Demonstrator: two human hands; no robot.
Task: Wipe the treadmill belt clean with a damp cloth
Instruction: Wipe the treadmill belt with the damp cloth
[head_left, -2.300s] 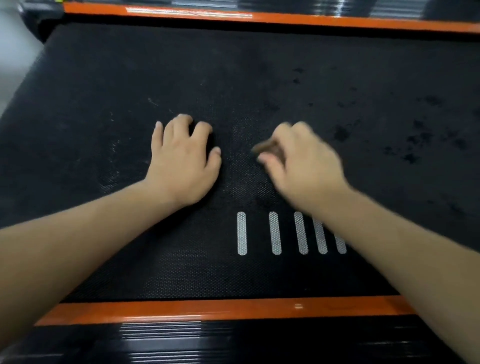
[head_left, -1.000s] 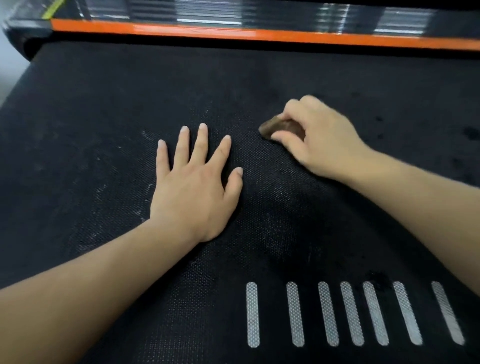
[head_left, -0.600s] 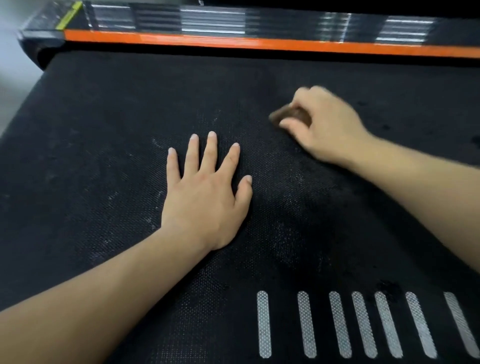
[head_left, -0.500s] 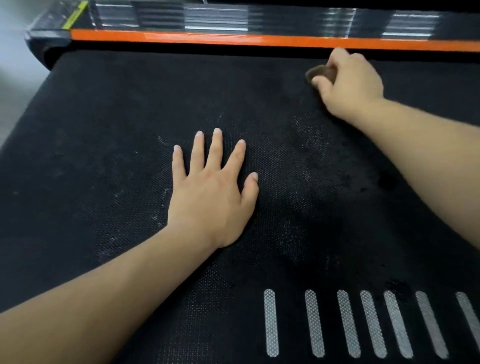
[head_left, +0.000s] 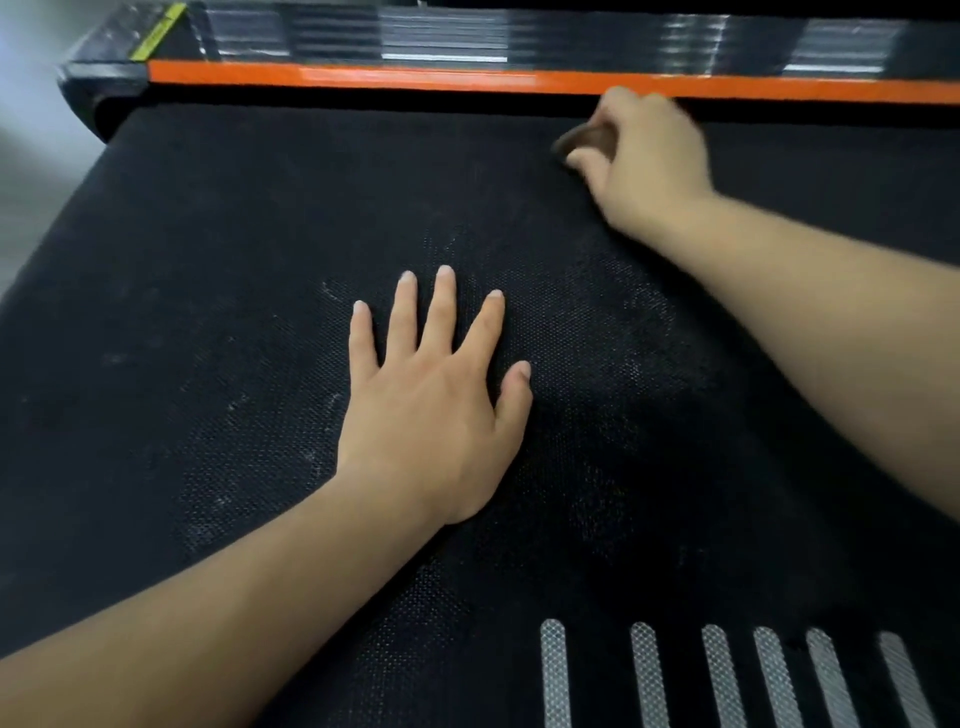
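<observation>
The black textured treadmill belt (head_left: 218, 291) fills most of the view, with faint pale smudges around its middle. My left hand (head_left: 434, 410) lies flat on the belt with fingers spread and holds nothing. My right hand (head_left: 641, 156) is far up the belt near the orange rail, slightly blurred, its fingers closed around a small dark brown cloth (head_left: 584, 139) that presses on the belt. Most of the cloth is hidden under my fingers.
An orange side rail (head_left: 363, 78) runs along the far edge of the belt, with a glossy black ribbed deck (head_left: 441, 36) beyond it. Several white oval stripes (head_left: 644, 675) mark the belt at the bottom right. Grey floor shows at the far left.
My right hand has carried the cloth from the belt's middle up towards the far orange rail. My left hand has stayed flat with fingers spread; the view has shifted slightly.
</observation>
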